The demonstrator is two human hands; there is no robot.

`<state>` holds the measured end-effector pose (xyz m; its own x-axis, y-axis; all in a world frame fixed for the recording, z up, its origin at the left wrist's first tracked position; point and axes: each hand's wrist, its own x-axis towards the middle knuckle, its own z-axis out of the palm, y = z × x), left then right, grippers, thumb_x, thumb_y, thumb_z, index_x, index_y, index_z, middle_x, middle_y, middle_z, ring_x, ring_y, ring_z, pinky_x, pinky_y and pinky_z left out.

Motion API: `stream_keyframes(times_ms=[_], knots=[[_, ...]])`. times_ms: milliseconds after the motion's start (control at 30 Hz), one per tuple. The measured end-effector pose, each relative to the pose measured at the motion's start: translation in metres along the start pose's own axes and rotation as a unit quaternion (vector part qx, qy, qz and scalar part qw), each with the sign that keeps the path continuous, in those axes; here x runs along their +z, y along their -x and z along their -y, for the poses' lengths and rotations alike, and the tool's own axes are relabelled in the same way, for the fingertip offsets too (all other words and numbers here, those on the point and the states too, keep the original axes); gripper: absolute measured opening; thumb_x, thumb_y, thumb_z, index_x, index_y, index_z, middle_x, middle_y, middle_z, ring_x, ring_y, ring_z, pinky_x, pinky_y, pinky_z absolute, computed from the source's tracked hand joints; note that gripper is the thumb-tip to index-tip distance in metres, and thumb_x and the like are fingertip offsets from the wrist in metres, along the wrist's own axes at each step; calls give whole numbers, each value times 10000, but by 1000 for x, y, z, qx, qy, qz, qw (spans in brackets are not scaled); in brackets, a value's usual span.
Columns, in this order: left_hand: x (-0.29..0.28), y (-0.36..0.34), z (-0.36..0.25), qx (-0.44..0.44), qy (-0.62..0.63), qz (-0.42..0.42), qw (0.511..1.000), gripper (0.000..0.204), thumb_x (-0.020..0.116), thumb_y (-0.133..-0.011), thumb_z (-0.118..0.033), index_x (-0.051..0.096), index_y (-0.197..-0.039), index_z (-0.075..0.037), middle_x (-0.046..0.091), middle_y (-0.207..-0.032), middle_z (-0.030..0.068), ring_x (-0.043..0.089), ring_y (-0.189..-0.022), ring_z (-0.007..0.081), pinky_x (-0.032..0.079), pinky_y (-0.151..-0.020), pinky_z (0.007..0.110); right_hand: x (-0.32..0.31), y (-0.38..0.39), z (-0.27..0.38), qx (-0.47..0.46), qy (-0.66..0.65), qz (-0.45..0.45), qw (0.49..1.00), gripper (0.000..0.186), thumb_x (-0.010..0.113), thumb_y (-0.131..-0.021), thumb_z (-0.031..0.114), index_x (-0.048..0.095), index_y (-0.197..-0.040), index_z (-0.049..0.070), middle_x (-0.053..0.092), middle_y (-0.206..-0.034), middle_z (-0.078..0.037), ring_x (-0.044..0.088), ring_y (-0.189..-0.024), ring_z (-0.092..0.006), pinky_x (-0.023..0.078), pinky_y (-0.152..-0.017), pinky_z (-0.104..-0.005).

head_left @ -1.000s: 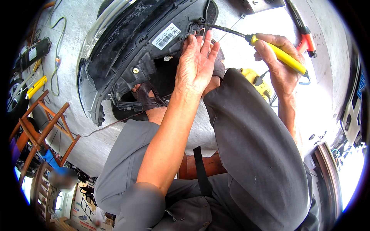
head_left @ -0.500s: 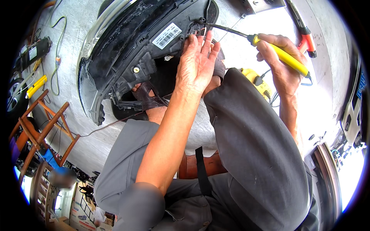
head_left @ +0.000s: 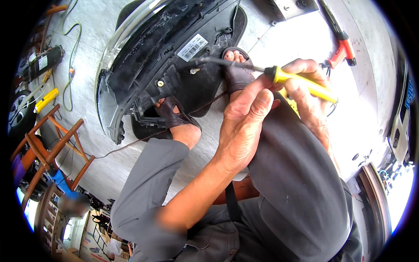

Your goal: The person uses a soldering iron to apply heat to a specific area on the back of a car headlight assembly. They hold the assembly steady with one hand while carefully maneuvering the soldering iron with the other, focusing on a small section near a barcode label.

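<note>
A soldering iron [head_left: 310, 86] with a yellow handle is in my right hand [head_left: 307, 96], its fingers wrapped round the grip. Its long dark shaft points left over the headlight and is blurred toward the tip. My left hand [head_left: 242, 126] is curled at the front end of the handle, thumb laid over bent fingers. What those fingers hold, if anything, is hidden. On the floor ahead lies a black car headlight [head_left: 146, 56], back side up, with a clear lens along its left edge and a white label [head_left: 192, 47] on the housing.
My sandalled feet [head_left: 238, 72] stand close to the headlight. A red-handled tool [head_left: 342, 54] lies at the far right, near a metal box [head_left: 296, 8]. A wooden stool frame [head_left: 54, 144] is on the left, with a yellow tool [head_left: 46, 100] and a cable [head_left: 72, 72] beyond it.
Both hands have drawn back from the headlight's upper right corner. My left hand has gone from open palm to curled, beside the handle. The iron's shaft has swung lower.
</note>
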<state>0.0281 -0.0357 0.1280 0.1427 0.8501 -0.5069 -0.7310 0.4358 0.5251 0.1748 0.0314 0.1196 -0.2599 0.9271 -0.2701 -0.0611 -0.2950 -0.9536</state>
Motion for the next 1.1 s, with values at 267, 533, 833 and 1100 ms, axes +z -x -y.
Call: stream_keyframes(times_ms=[267,533,833,1100], knots=[[6,10,-13,112,16,-88,990,466,629,-961,-206,498,-1337,35,518,-1369,121,468,-1271,179,339,-1094,324,24,4,-10,14,-120,130,984,302,742,-836,44,661,-1121,-12,691,-1067,-115,653,-996,-181,523,-903,-317],[-6,3,-45,260,-161,-77,949,419,550,-992,-319,452,-1326,-85,551,-1330,188,507,-1274,348,395,-1085,473,25,4,-23,171,-303,285,893,430,735,-867,164,598,-1227,-29,692,-1042,-117,667,-919,-168,555,-800,-300],[-30,31,-155,302,-205,-77,928,598,591,-925,-453,420,-1327,-44,558,-960,60,555,-819,153,507,-682,348,-5,5,-9,157,-126,181,963,223,707,-891,188,701,-904,-35,710,-872,-82,647,-803,-130,503,-780,-267],[-29,42,-117,192,-194,-123,954,430,598,-969,-282,545,-1230,57,668,-893,173,571,-547,122,449,-420,225,-5,6,-43,57,200,268,941,425,711,-854,390,681,-1003,-7,672,-883,-172,642,-831,-308,498,-775,-382]])
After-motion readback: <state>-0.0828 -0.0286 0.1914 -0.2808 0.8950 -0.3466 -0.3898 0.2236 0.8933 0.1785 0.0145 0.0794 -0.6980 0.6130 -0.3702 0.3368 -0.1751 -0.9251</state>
